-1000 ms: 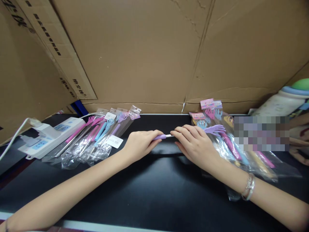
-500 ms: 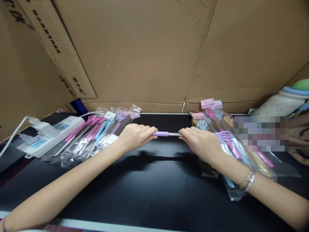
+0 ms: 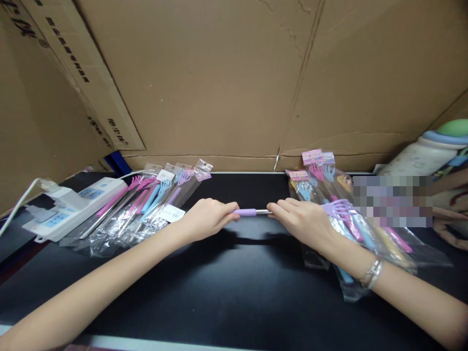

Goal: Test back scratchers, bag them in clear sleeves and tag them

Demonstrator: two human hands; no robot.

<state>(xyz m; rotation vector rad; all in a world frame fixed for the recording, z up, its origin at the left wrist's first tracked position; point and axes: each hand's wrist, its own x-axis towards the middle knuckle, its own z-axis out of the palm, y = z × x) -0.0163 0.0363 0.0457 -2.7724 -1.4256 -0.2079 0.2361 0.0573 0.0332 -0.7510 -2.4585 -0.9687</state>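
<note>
A purple back scratcher [image 3: 245, 212] is stretched level between my two hands above the black table. Closed around its purple grip end is my left hand [image 3: 210, 218]. My right hand [image 3: 302, 218] pinches the short metal rod, and the purple claw head sticks out past its far side. Between the hands show part of the grip and a little bare metal. To the left lie bagged back scratchers [image 3: 146, 200] in pink, blue and purple. More bagged back scratchers [image 3: 360, 219] lie beside and behind my right hand, some under the claw.
A white power strip [image 3: 73, 207] with plugs and cables is at the left. Cardboard walls [image 3: 204, 83] stand behind the black table [image 3: 226, 292]. At the right are a pale bottle [image 3: 417, 156] with a green lid and part of another hand [image 3: 453, 224].
Both hands and the back scratcher have come slightly lower and nearer. My grip on it looks the same, and the view has shifted a little.
</note>
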